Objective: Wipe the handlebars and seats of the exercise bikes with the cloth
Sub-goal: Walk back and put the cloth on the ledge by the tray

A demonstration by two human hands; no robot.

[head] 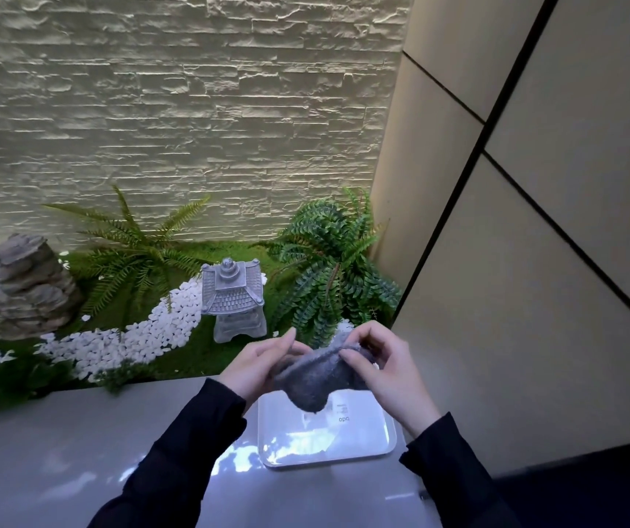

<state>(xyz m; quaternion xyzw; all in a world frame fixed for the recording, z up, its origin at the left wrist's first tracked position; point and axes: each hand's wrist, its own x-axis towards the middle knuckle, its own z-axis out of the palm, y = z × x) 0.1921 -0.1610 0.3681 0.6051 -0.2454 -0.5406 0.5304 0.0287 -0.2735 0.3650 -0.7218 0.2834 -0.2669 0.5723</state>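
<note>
A grey fluffy cloth (315, 379) hangs bunched between both my hands, above a white tray. My left hand (258, 365) grips its left side with the thumb raised. My right hand (384, 369) pinches its upper right edge with curled fingers. No exercise bike, handlebar or seat is in view.
A white glossy tray (363, 443) lies on a grey ledge (77, 451) right below the cloth. Beyond the ledge is a decorative bed with a stone lantern (235, 299), a stacked rock (29, 289), white pebbles and ferns (328, 268). A beige panelled wall (534, 261) stands close on the right.
</note>
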